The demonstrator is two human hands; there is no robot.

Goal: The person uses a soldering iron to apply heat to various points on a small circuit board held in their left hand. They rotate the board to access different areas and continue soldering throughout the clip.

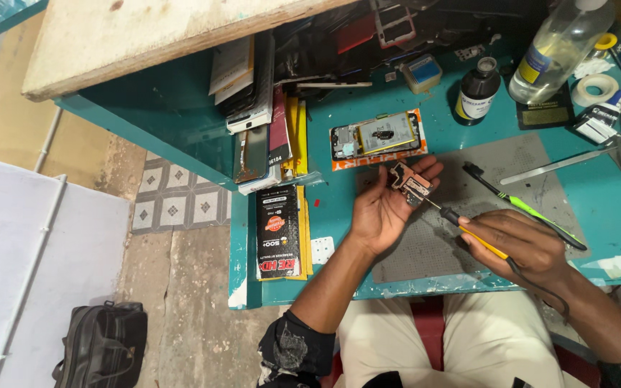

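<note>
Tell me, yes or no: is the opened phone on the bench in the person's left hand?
No: the opened phone lies on the teal bench, while the left hand holds a small circuit board.

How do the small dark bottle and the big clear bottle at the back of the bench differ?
The small dark bottle is brown and opaque, while the big clear bottle is see-through with pale liquid inside. The dark bottle is much shorter and squatter; the clear bottle is taller and wider. The dark bottle stands nearer the opened phone, the clear bottle further right. Both stand upright on the teal bench and carry a label.
</note>
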